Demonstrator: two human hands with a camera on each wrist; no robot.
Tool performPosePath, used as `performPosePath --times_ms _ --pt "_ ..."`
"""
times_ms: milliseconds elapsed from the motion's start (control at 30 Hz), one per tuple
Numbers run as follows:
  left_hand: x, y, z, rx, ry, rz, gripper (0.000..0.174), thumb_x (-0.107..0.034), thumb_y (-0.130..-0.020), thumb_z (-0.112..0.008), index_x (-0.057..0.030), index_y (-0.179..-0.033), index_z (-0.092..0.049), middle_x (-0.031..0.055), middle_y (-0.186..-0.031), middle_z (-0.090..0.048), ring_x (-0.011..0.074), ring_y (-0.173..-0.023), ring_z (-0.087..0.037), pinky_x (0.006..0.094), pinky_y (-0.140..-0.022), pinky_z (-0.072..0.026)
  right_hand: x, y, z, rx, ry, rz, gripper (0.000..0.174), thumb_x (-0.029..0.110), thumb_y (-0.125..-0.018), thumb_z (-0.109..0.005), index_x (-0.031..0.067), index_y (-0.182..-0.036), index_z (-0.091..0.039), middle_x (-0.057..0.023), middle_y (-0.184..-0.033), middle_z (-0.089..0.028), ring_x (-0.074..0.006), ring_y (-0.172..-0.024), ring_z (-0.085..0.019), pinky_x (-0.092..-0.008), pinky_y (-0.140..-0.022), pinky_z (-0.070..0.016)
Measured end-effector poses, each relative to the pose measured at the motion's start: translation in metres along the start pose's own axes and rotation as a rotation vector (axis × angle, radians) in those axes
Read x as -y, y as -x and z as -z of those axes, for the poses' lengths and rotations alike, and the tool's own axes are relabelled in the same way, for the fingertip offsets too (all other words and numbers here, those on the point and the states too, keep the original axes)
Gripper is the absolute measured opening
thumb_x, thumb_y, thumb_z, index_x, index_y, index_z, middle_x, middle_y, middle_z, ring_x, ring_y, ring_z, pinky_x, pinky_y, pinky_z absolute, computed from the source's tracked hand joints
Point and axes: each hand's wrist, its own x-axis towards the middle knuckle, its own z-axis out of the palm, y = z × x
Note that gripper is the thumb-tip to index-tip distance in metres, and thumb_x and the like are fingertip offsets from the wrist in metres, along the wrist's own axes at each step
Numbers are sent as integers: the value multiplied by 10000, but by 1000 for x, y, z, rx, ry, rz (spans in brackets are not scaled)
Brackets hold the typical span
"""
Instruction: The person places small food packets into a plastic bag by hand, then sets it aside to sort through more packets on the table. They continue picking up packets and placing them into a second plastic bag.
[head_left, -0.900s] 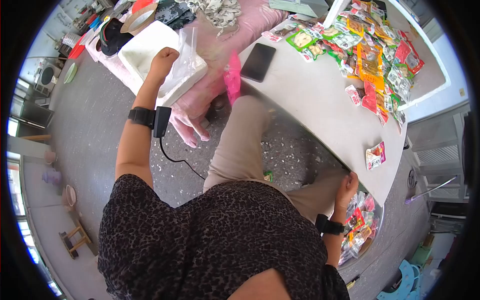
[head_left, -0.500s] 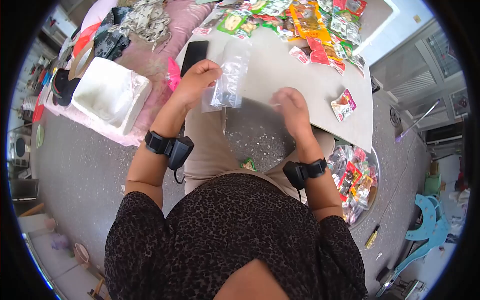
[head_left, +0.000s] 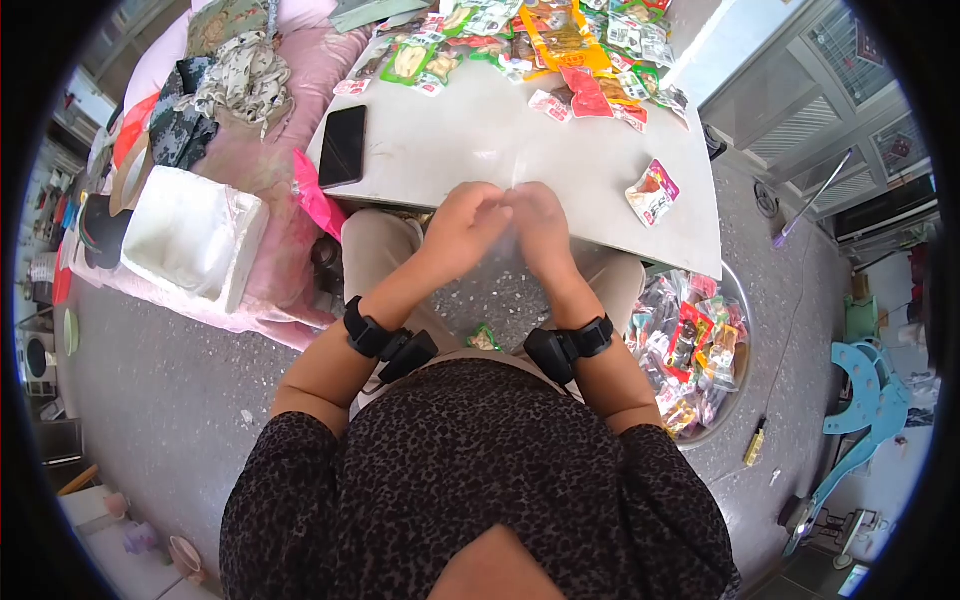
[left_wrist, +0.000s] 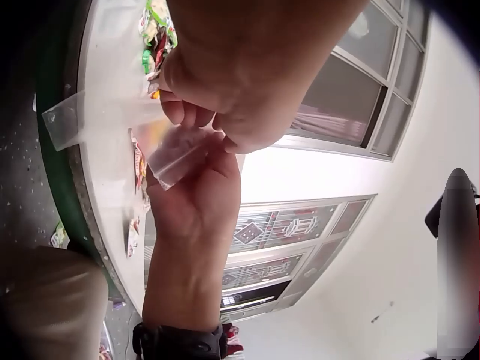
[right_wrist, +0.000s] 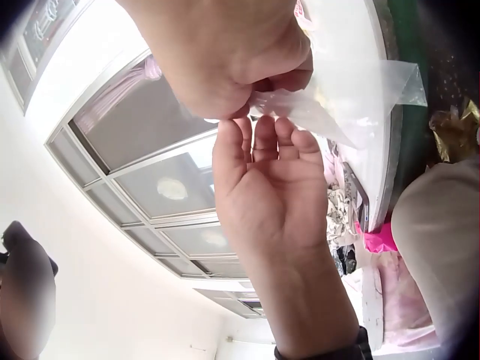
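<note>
Over the near edge of the white table (head_left: 450, 150), my left hand (head_left: 465, 230) and right hand (head_left: 540, 230) meet at the fingertips. Between them they pinch a clear plastic bag (right_wrist: 315, 112), seen best in the wrist views. One end of it hangs out past the table edge in the left wrist view. My left fingers (right_wrist: 264, 139) are bent at the bag's rim in the right wrist view, and my right thumb and fingers hold the same rim. A single white and purple snack packet (head_left: 653, 194) lies on the table to the right.
A heap of colourful snack packets (head_left: 560, 45) covers the table's far side. A black phone (head_left: 343, 145) lies at its left. A white foam box (head_left: 245, 255) sits on the pink-covered bed. A metal basin (head_left: 745, 335) of packets stands on the floor at right.
My left hand has brought the plastic bag from the foam box to the table's near edge. My right hand has come up from beside the table to meet it, and both now pinch the bag.
</note>
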Motion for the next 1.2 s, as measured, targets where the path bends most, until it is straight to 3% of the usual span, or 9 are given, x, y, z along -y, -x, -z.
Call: performPosePath --times_ms 167,233,433,567,667,867,967,1067,1200 --pt "-1 0 -6 65 418 264 182 -134 -772 -534 -19 -897 -470 8 -778 -485 66 -680 -438 194 -606 -372 15 12 6 81 174 -21 196 149 -775 -469 3 -895 -520 -67 -820 -530 -123 -755 -485 -239 -673 -390" --pt "0 2 -6 73 459 273 174 -158 -775 -532 -26 -871 -470 8 -765 -487 65 -676 -438 196 -600 -374 15 16 8 125 249 0 220 167 -782 -463 6 -921 -521 -71 -834 -534 -117 -764 -486 -240 -674 -392" --pt "-2 3 -4 71 443 343 173 -193 -774 -536 -41 -816 -465 8 -728 -492 65 -665 -449 200 -590 -379 17 24 11 255 42 -83 219 144 -803 -436 3 -951 -516 -63 -842 -547 -115 -789 -500 -239 -697 -399" --pt "3 4 -4 76 460 351 153 -182 -777 -527 -46 -810 -466 12 -728 -494 67 -653 -458 197 -579 -379 25 29 9 298 166 130 188 85 -779 -475 21 -953 -508 -1 -824 -533 -54 -725 -472 -175 -612 -386" --pt "5 6 -7 77 534 374 136 -167 -780 -521 -43 -798 -468 11 -716 -493 65 -636 -454 193 -566 -377 17 27 10 271 105 70 165 41 -770 -460 -10 -917 -516 -71 -825 -568 -119 -757 -536 -228 -678 -421" --pt "4 7 -5 76 557 458 61 -94 -766 -497 -38 -764 -474 11 -684 -492 67 -603 -446 197 -547 -371 19 27 11 188 -37 -159 108 43 -749 -467 -3 -836 -511 -63 -717 -563 -92 -644 -517 -195 -564 -410" --pt "12 6 -6 15 244 360 46 -65 -732 -499 -28 -738 -470 31 -631 -488 94 -560 -453 214 -509 -371 12 20 12 143 16 -177 77 49 -742 -468 4 -799 -493 -49 -689 -540 -85 -608 -500 -200 -529 -402" --pt "-6 3 5 -222 -335 -71 93 -89 -667 -501 -11 -694 -457 110 -599 -485 230 -522 -487 311 -503 -394 8 7 13 17 -112 -165 67 50 -740 -458 14 -794 -473 -40 -673 -519 -88 -607 -502 -206 -513 -402" --pt "-22 -22 31 -360 -587 -314 74 -53 -630 -505 -21 -674 -455 133 -608 -487 289 -529 -482 358 -490 -396 17 -21 -2 51 -97 -73 59 49 -744 -451 24 -797 -456 -43 -692 -510 -98 -604 -502 -212 -505 -415"
